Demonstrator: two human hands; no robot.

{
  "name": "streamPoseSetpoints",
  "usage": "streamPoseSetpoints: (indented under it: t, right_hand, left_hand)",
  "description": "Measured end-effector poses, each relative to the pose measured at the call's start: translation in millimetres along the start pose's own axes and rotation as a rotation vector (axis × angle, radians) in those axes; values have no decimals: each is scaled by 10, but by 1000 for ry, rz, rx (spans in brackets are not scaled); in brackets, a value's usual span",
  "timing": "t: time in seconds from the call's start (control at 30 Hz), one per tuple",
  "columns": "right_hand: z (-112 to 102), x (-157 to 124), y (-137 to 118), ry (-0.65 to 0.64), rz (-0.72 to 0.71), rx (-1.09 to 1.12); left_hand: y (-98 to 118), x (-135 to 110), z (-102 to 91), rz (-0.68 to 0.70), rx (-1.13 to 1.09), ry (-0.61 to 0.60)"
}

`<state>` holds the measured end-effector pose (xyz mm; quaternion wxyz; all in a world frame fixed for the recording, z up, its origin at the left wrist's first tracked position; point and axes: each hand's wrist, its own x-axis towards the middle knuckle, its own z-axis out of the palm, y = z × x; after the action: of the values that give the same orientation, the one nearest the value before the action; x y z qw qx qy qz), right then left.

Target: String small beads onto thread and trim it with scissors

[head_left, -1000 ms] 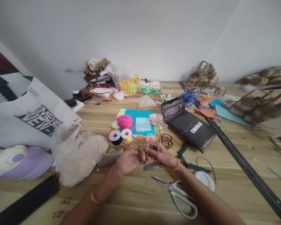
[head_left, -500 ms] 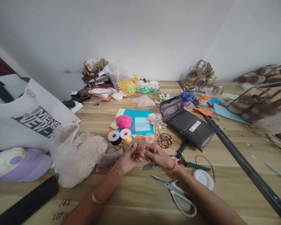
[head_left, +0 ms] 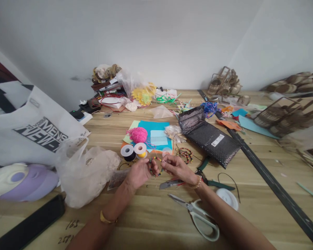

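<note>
A beaded bracelet (head_left: 156, 158) of small coloured beads hangs as a round loop between my hands. My left hand (head_left: 139, 173) grips its left side, fingers curled behind the loop. On the right side of the loop, my right hand (head_left: 177, 168) pinches it between thumb and fingertips. Just behind my right hand lie more beaded bracelets (head_left: 185, 155) on the table. A small clear cup (head_left: 167, 151) stands beyond the loop. Below my right hand rests a utility knife (head_left: 169, 183), partly covered by the wrist. Open-bladed scissors (head_left: 195, 211) lie nearer to me.
Two spools (head_left: 128, 152) and pink yarn (head_left: 138, 134) sit behind my left hand. A black bubble mailer (head_left: 211, 139), green-handled pliers (head_left: 219, 184) and a white spool (head_left: 226, 199) lie to the right. At left are a plastic bag (head_left: 86, 173) and a dark phone-like slab (head_left: 28, 222).
The bracelet, bunched up in my fingers before, is now spread into an open loop. My hands have drawn apart, the left slightly leftward and the right slightly rightward.
</note>
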<state>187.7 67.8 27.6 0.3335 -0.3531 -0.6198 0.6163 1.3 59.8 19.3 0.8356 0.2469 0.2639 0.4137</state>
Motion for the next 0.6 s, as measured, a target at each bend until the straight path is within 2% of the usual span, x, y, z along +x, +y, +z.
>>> streamPoseSetpoints:
  t: [0.13, 0.33, 0.6]
  right_hand:
    - [-25, -10, -25, -48, 5, -9]
    - [-52, -7, -20, -51, 28, -20]
    - [-70, 4, 22, -90, 64, -23]
  left_hand:
    - [-3, 16, 36, 26, 136, 35]
    - [-58, 7, 53, 88, 439, 85]
    - [-54, -15, 42, 80, 600, 82]
